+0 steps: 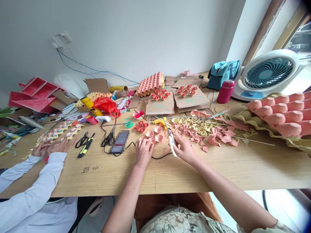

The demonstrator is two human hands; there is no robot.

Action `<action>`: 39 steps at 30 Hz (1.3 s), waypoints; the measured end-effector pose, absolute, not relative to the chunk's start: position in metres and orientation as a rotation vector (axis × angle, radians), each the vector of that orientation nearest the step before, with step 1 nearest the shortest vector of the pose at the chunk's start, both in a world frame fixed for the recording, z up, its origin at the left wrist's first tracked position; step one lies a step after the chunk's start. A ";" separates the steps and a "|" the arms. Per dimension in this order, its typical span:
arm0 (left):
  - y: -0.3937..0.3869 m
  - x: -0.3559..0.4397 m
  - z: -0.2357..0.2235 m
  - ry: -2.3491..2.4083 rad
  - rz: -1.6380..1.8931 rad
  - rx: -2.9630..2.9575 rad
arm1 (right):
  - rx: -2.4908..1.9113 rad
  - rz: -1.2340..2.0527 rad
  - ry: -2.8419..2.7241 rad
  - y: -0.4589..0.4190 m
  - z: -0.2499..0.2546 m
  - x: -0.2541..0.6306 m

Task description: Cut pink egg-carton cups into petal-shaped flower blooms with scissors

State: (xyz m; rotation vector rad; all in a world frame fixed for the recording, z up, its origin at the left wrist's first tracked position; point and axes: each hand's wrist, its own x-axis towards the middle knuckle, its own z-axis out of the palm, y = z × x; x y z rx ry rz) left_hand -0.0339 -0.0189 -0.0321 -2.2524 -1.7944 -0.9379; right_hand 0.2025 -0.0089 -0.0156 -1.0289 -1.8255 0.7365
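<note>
My right hand [184, 148] is closed on white-handled scissors [172, 144], whose blades point up and away over the table. Beside it, my left hand [144, 151] has its fingers bent down on a pink egg-carton cup [152, 140] at the near side of a small group; its fingertips are partly hidden. More trimmed pink cups [158, 129] sit just beyond it. Red-edged paper-pulp flowers [141, 126] lie behind these cups. A yellow glue gun [159, 121] is beyond the scissors, and pink and yellow scraps [194, 129] are piled to the right.
Stacked egg trays [282, 113], a fan [268, 74] and a pink flask [226, 92] stand right. Flowers rest on cardboard sheets [160, 108] behind. A phone [120, 142], cutter [85, 147] and black scissors [82, 139] lie left, near a co-worker's hands [58, 146].
</note>
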 end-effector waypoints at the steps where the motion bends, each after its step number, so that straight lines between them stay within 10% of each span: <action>1: -0.020 -0.033 -0.031 -1.794 -0.985 -2.263 | -1.025 0.723 -1.822 -0.008 -0.017 0.203; 30: -0.056 0.000 -0.029 -2.306 -3.348 -2.106 | -0.570 1.661 -1.368 -0.002 -0.021 0.187; 39: -0.060 0.002 -0.024 -2.274 -3.111 -2.496 | -0.576 1.819 -1.281 -0.007 -0.014 0.190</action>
